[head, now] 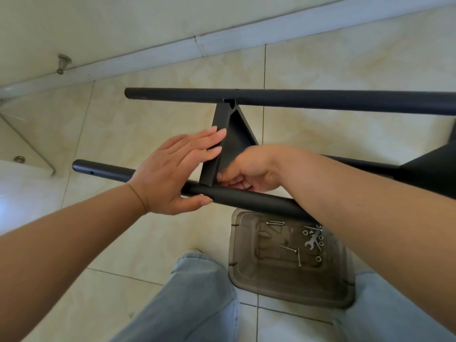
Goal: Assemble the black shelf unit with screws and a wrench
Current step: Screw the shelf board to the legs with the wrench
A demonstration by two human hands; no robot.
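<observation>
The black shelf unit lies on its side over the tiled floor: a far tube point(296, 98), a near tube point(246, 197) and a black shelf panel point(237, 134) standing between them. My left hand point(172, 169) lies flat with straight fingers against the panel's left edge, its thumb under the near tube. My right hand point(249, 169) reaches inside the panel at its joint with the near tube, fingers curled; whatever they hold is hidden. A small wrench point(311, 242) and loose screws point(288, 248) and nuts lie in a tray.
The clear brown plastic tray point(246, 275) sits on the floor between my knees, in blue jeans. A second black shelf panel point(429, 169) shows at the right edge. A wall with a white skirting runs along the back, and a door stop is at the far left.
</observation>
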